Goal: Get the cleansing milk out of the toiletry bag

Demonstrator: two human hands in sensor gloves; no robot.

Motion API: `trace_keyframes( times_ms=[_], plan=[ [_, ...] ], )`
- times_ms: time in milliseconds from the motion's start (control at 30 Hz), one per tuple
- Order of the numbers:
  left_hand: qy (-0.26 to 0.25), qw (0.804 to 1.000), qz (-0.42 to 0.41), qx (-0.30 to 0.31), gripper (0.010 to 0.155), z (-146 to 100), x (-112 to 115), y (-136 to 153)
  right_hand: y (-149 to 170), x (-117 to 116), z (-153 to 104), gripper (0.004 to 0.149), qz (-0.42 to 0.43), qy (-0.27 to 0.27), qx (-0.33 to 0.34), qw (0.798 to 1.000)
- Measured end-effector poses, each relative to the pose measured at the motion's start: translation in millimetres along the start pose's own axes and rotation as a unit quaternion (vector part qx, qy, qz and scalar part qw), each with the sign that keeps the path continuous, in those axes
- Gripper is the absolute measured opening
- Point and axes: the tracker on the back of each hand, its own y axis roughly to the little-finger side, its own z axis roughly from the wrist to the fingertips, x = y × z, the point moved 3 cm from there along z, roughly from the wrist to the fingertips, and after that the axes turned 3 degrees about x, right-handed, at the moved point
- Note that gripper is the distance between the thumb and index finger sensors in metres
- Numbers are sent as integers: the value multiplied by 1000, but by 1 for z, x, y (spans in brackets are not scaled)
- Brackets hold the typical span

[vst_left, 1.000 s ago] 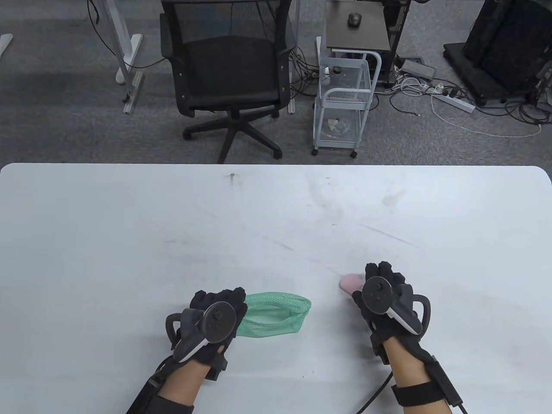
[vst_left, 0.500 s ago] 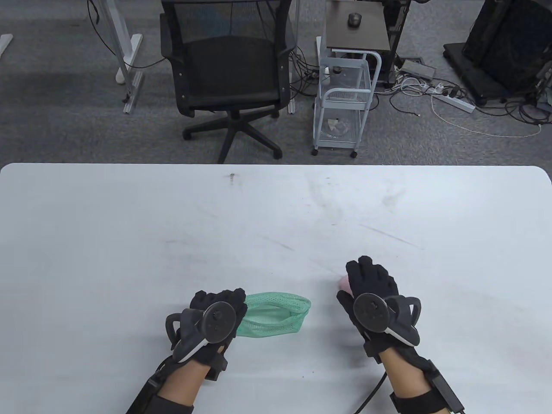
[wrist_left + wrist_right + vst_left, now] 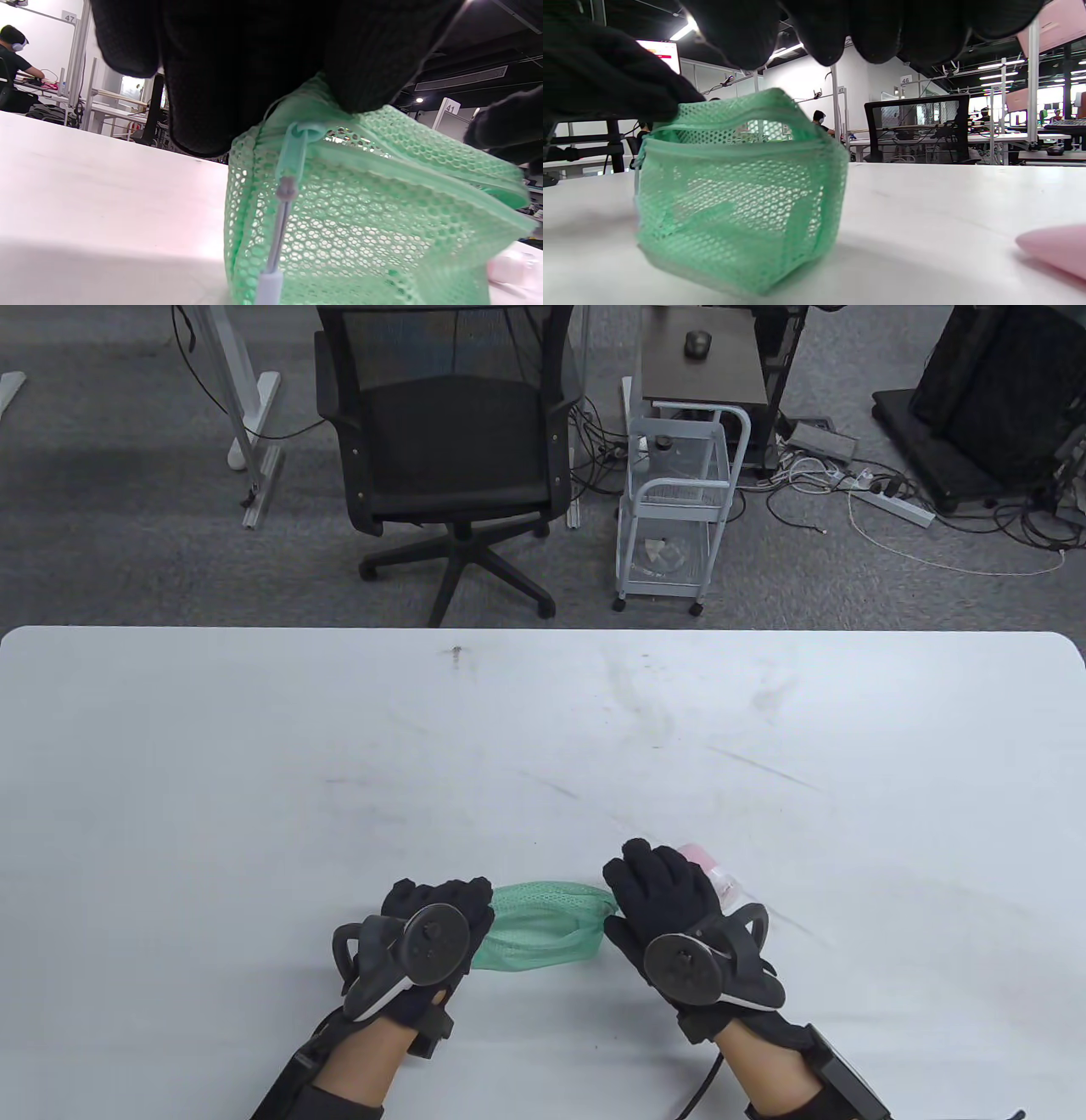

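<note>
The green mesh toiletry bag point(image 3: 543, 929) lies near the table's front edge with its mouth open. My left hand point(image 3: 458, 899) grips the bag's left end at the zipper; the wrist view shows the fingers point(image 3: 237, 84) pinching the mesh above the zipper pull point(image 3: 288, 169). The pink cleansing milk bottle point(image 3: 708, 872) lies on the table right of the bag, partly hidden by my right hand point(image 3: 645, 874). That hand is open and empty, fingers spread above the bag's right end. Its thumb point(image 3: 606, 84) is at the rim of the bag point(image 3: 738, 190). The bottle point(image 3: 1056, 250) lies apart on the right.
The white table point(image 3: 543, 729) stretches far beyond the hands, marked with scuffs. A black office chair point(image 3: 450, 449) and a small white trolley point(image 3: 679, 509) stand on the floor behind the far edge.
My right hand has let go of the pink bottle, left it lying on the table, and moved left over the bag's right end. My left hand has kept its grip on the bag.
</note>
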Motion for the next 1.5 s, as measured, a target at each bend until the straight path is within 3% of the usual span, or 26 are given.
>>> trace_keyframes(
  times_ms=[433,1000,1500],
  plan=[
    [5,999,-11,51,43,-2,6,-21,-11,-20,8,50,-17,-44,25,999],
    [19,998,-17,54,47,-1,6,-16,-3,-18,10,41,-12,-25,3,1000],
    [86,995,2,53,57,9,29,-9,17,-23,13,42,-15,-19,-48,999]
  ],
)
